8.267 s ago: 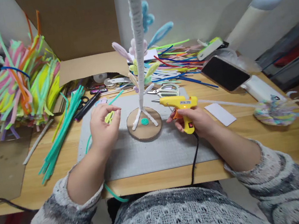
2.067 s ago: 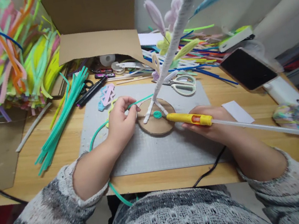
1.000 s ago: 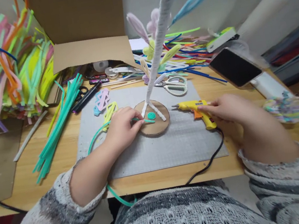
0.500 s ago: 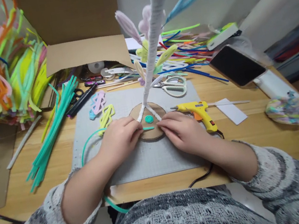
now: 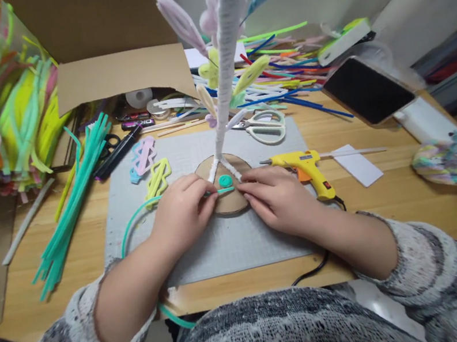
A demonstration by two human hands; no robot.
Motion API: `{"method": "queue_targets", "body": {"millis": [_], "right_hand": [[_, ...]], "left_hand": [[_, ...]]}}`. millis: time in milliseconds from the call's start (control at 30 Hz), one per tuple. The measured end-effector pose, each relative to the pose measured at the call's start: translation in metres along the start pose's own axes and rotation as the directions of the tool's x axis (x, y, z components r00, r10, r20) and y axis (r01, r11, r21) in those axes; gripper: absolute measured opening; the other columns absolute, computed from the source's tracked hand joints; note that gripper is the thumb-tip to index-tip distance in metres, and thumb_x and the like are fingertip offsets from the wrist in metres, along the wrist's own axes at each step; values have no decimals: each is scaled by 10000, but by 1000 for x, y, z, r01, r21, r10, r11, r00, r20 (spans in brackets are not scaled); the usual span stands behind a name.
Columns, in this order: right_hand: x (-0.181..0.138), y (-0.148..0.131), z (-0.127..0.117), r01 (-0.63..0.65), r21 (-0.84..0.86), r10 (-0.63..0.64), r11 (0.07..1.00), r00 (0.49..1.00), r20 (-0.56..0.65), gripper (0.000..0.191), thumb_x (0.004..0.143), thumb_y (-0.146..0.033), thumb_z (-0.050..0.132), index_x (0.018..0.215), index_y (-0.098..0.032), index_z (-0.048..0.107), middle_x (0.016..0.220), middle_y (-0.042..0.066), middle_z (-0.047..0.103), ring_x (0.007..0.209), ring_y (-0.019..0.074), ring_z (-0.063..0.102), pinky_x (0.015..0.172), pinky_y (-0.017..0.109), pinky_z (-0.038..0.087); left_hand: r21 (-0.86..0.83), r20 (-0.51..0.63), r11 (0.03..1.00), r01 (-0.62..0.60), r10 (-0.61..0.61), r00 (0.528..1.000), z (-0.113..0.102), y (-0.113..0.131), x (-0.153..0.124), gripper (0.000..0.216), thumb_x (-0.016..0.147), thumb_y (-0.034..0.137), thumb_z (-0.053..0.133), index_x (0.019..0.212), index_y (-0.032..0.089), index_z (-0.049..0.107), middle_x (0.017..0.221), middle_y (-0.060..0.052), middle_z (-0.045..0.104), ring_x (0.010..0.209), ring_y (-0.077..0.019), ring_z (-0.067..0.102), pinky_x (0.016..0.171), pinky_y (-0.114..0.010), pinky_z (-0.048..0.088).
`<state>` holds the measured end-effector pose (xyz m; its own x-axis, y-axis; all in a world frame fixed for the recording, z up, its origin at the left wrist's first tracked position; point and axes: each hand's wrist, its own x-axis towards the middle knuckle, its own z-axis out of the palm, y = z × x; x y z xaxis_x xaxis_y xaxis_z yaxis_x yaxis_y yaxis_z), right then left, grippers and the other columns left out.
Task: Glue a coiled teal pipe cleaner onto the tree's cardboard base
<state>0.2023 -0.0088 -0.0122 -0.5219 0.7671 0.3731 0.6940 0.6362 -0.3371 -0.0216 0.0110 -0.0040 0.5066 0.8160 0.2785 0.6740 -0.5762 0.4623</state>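
**While the coil sits in place, most of the disc is bare**

As a green strand lies with its tip on the brown disc, just on the near side of a small green coil, the work there looks barely begun. The white stem seems finished at its foot: its two splayed legs rest on the disc, with pastel petals and leaves further up. What appears left is the strand itself, not yet wound, and the disc's uncovered brown.

The left hand pinches the strand between thumb and fingers. The right hand has its fingertips at the disc's right edge, near one leg; whether they grip anything, I cannot tell.

The disc sits on a grey mat. To the right lies a yellow glue gun, set down; beyond are scissors. Further left on the wooden surface, a green bundle of uncoiled lengths suggests plenty of material remains.
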Motion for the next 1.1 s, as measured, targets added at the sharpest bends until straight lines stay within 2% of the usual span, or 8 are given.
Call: {"method": "queue_targets", "body": {"millis": [400,733,1100], "right_hand": [[1,0,-2,8,-36,-8,999,1000,11,247,908,-189,483,1055,-171,680,1119,101,682,996,250,605,837,424,431],[2,-1,-1,27,-81,-26,996,999,20,272,922,-215,490,1127,-171,664,1116,93,682,977,227,602,815,393,383],[0,-4,-3,61,-168,-50,984,996,70,289,905,-237,498,1133,-189,669,1154,109,661,1011,241,591,846,403,341]], "left_hand": [[40,-32,998,42,-41,999,2,2,-1,59,832,198,585,776,187,571,760,-42,616,735,-198,568,656,-310,419],[108,13,994,30,-32,999,2,4,-1,74,823,187,588,749,176,583,722,-27,618,691,-179,562,628,-287,397],[148,0,985,89,-91,996,5,6,-2,72,797,190,606,729,174,588,723,-38,631,692,-193,572,633,-302,403]]}}
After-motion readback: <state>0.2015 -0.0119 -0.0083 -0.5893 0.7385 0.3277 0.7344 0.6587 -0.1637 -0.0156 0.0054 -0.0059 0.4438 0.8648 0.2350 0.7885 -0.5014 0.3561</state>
